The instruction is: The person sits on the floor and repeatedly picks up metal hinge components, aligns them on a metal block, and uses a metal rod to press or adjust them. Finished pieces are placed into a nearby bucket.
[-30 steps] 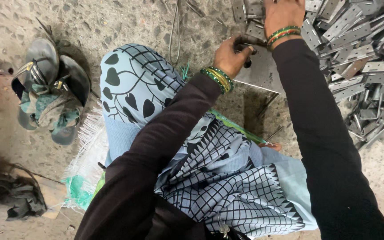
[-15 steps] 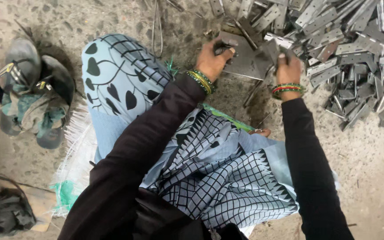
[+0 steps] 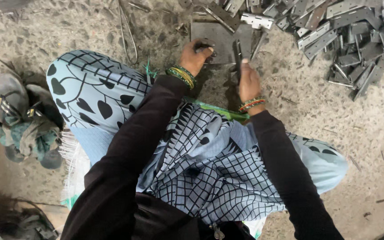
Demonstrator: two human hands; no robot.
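Note:
I sit on a concrete floor in a pale blue patterned garment. A square dark metal plate lies flat on the floor in front of my knees. My left hand is curled at the plate's near left edge, closed around a small dark object that I cannot identify. My right hand holds a narrow upright metal piece against the plate's near right part. Both wrists carry coloured bangles, and black sleeves cover both arms.
A heap of grey metal hinges spreads across the floor at the upper right. A pair of worn sandals lies at the left. Thin wire lies on the floor at upper centre. Dark scrap sits at the bottom left corner.
The plate has been lowered from a tilted hold to lie flat on the floor. My right hand came back from the hinge heap and now holds a narrow metal piece at the plate.

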